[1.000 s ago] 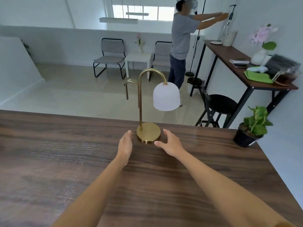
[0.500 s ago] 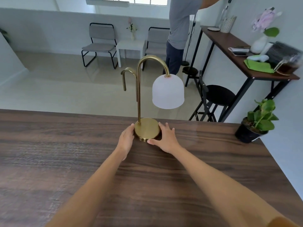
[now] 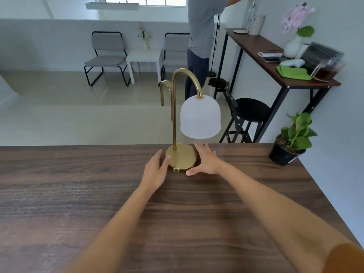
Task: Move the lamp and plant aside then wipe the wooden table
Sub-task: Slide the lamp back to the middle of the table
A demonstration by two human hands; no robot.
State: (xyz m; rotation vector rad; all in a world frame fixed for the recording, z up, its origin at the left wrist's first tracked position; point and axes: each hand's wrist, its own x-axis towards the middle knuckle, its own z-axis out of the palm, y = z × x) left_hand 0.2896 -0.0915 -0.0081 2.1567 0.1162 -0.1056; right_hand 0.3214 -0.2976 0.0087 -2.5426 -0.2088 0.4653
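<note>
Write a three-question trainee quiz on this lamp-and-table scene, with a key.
1. True or false: both hands touch the base of the lamp.
2. Where does the potted plant stand on the wooden table? A. near left corner B. far right corner C. centre
3. Fill in: the lamp's shade is ___ in colour.

Key: 1 true, left hand and right hand flank it; 2 B; 3 white.

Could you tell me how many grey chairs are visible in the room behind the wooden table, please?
2. One grey chair stands left of the small white side table; the other stands right of it, partly hidden by a standing person. More could be out of view.
</note>
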